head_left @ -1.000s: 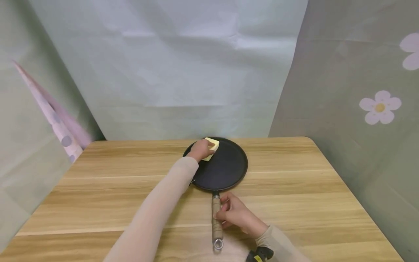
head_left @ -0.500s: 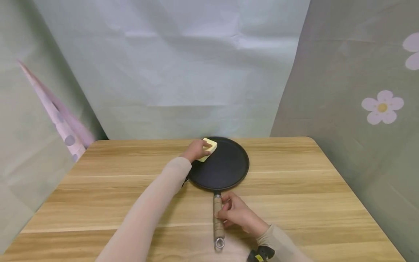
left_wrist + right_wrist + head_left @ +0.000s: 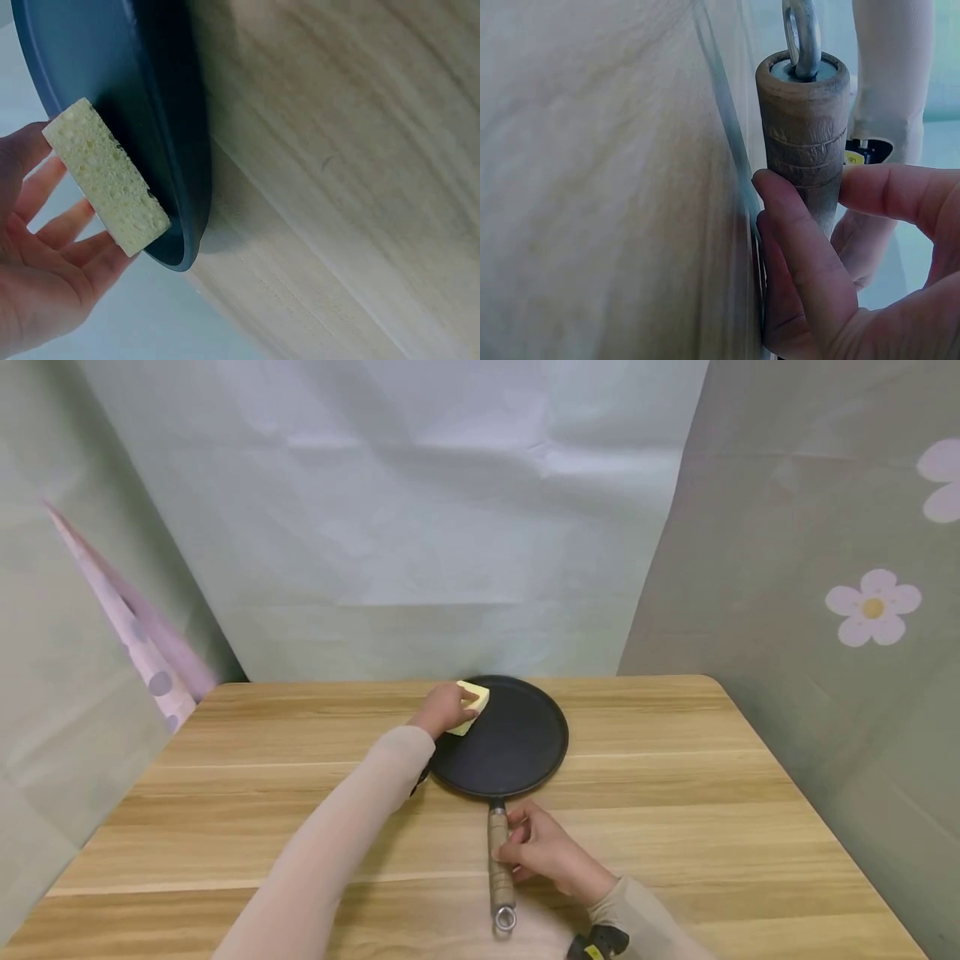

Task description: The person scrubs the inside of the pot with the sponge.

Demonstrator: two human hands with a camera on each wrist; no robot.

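Yellow sponge (image 3: 471, 707) rests against the far left rim of a black pan (image 3: 510, 739) on the wooden worktop (image 3: 675, 793), pinched by the left hand (image 3: 444, 710); near the person, the right hand (image 3: 543, 852) curls around the pan's handle (image 3: 497, 858).

Left wrist view — fingers (image 3: 71, 232) cup the sponge (image 3: 109, 180) at the rim.

Right wrist view — fingers (image 3: 802, 255) wrap the handle (image 3: 804, 127).

Wiping appears underway; the next stroke likely needs steady pressure.

The pan (image 3: 506, 739) sits on the table (image 3: 675, 793) ahead of me, its handle (image 3: 498, 860) pointing back toward me with my right hand (image 3: 543, 852) just right of it, while my left hand (image 3: 442, 710) presses the sponge (image 3: 471, 706) onto the pan's far-left rim.
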